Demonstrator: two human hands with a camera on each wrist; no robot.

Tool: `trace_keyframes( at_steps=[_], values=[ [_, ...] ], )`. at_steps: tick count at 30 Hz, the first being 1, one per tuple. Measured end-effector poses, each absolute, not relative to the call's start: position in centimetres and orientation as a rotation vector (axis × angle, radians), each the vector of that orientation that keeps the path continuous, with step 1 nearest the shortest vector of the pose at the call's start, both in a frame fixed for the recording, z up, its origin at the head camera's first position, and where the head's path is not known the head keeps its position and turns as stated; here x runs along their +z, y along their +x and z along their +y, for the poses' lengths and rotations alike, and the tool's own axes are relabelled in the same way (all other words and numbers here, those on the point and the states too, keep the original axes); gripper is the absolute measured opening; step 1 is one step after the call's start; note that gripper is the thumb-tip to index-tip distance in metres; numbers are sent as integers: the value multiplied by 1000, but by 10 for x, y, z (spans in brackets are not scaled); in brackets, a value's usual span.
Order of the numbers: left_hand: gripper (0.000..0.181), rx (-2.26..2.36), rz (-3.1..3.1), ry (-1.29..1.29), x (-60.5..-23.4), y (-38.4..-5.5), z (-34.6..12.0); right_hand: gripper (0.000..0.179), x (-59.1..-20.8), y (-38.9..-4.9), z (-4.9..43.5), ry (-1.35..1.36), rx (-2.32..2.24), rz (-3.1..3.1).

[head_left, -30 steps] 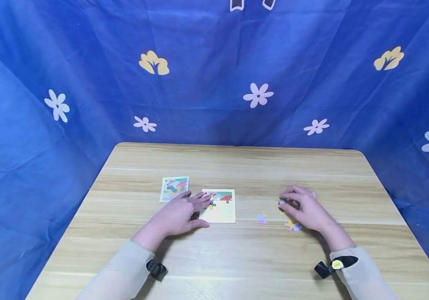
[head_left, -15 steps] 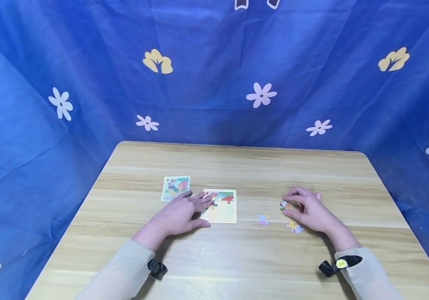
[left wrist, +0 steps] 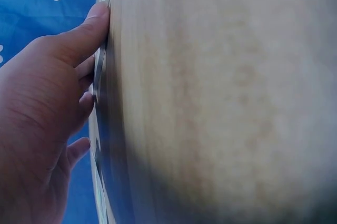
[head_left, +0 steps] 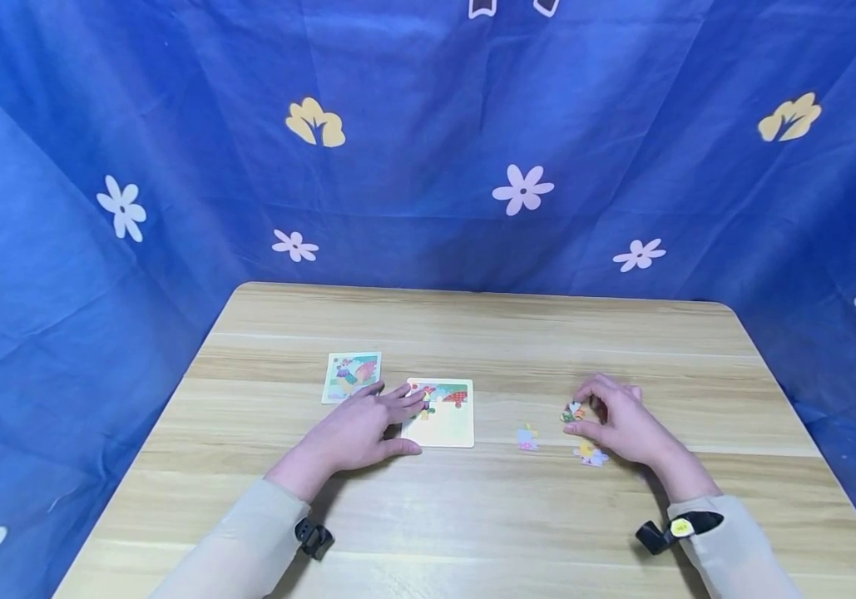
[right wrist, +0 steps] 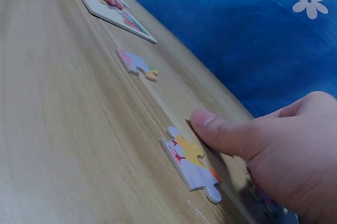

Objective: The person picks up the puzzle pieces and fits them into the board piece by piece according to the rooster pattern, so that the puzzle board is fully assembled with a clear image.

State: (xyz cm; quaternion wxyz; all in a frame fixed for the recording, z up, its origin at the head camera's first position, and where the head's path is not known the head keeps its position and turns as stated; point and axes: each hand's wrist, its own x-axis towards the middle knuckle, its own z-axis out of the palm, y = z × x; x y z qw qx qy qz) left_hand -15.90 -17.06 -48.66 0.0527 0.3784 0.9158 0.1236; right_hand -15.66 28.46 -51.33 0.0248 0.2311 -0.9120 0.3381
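My left hand lies with straight, spread fingers over the left side of a small puzzle board. Joined pieces with a coloured picture fill the board's upper part; its lower part is bare and pale. Over on the right, my right hand has its thumb and index finger curled around a green, white and orange puzzle piece. A lilac and yellow piece lies just below this hand, close to the thumb in the right wrist view. Another lilac piece lies between board and right hand. Part of a colourful piece shows under the right palm.
A square picture card lies to the left of the board, partly behind the left hand. The wooden table reaches back to a blue curtain with flowers, which also hangs along both sides.
The puzzle piece between my right thumb and index finger has shifted slightly right with the fingers and shows more of its face. My left hand stays on the board. The head view has shifted slightly.
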Motion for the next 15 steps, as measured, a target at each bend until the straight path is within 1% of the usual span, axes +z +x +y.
trace_keyframes(
  at_steps=[10, 15],
  values=[
    [77, 417, 2787, 1146, -487, -160, -170, 40, -511, -155, 279, 704, 1226, -2783],
    [76, 428, 2783, 1131, -486, -160, -170, 32, -512, -155, 282, 680, 1219, -2812]
  ],
)
